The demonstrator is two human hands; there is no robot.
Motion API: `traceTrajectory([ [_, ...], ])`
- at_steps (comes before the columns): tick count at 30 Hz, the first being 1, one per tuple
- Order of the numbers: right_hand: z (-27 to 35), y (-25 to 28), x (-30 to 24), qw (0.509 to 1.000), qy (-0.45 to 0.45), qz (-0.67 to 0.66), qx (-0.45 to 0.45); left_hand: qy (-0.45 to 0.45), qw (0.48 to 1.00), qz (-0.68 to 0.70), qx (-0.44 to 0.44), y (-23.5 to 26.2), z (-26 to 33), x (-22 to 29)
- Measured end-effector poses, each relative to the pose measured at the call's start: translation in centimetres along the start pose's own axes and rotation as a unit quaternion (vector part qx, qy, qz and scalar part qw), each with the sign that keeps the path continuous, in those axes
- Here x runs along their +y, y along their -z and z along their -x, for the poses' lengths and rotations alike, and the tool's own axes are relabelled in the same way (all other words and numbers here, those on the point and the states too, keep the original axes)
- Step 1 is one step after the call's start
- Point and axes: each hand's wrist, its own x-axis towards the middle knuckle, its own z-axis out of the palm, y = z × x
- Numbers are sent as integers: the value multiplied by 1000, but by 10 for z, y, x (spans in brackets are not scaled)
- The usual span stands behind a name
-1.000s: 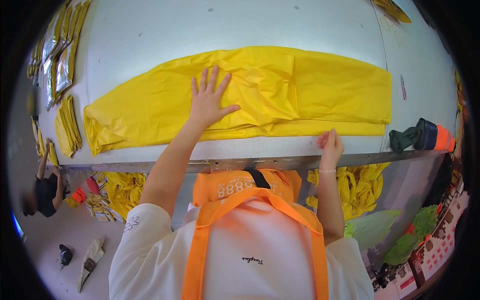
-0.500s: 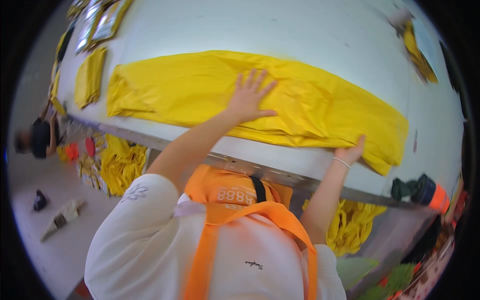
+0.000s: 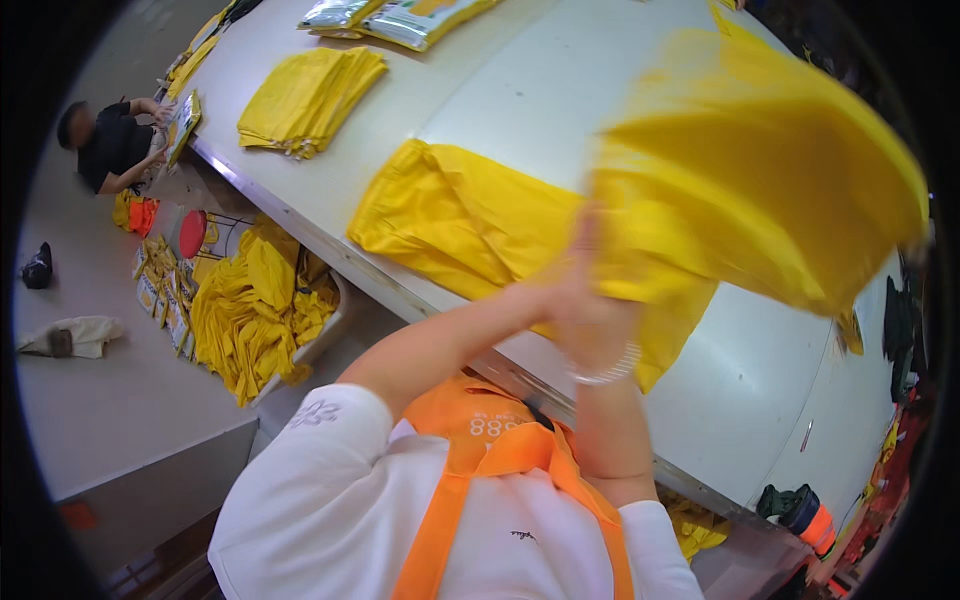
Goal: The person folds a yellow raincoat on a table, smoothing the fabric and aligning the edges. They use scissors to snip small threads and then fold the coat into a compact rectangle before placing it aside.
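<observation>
A long yellow garment of smooth, waterproof-looking fabric [image 3: 470,215] lies on the table in front of me. Its left part is flat and creased. The right part billows up off the table, smeared by motion. My left hand [image 3: 580,255] is at the middle of the garment, its fingers blurred against the yellow. Close below and partly overlapping it is my right hand [image 3: 600,328], with a beaded bracelet at the wrist. Whether either hand grips the fabric is hidden by blur and overlap.
A stack of folded yellow garments [image 3: 310,95] and packaged ones [image 3: 425,15] lie at the far left. Below the table edge [image 3: 300,230] is a heap of yellow garments [image 3: 255,315]. A person [image 3: 115,150] holds a package at left. A dark and orange bundle [image 3: 805,515] sits at right.
The garment's right part has come up off the table and swung over. My right hand has moved left beside my left hand, which no longer lies spread flat. The view has turned.
</observation>
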Motion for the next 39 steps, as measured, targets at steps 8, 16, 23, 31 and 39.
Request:
traceTrajectory([
  [8, 71, -234, -95, 868, -35, -70, -490, 315, 646, 640, 270, 313, 195, -190],
  [16, -4, -197, 55, 977, -113, -67, -167, 213, 617, 712, 258, 374, 205, -216],
  [23, 53, -145, 186, 855, -322, 151, -377, 329, 623, 671, 231, 368, 150, -223],
  [31, 109, -136, 191, 915, -263, 191, -238, 483, 602, 600, 213, 341, 126, -256],
  [39, 143, -110, 81, 893, -150, 92, -414, 487, 591, 620, 173, 350, 126, -281],
])
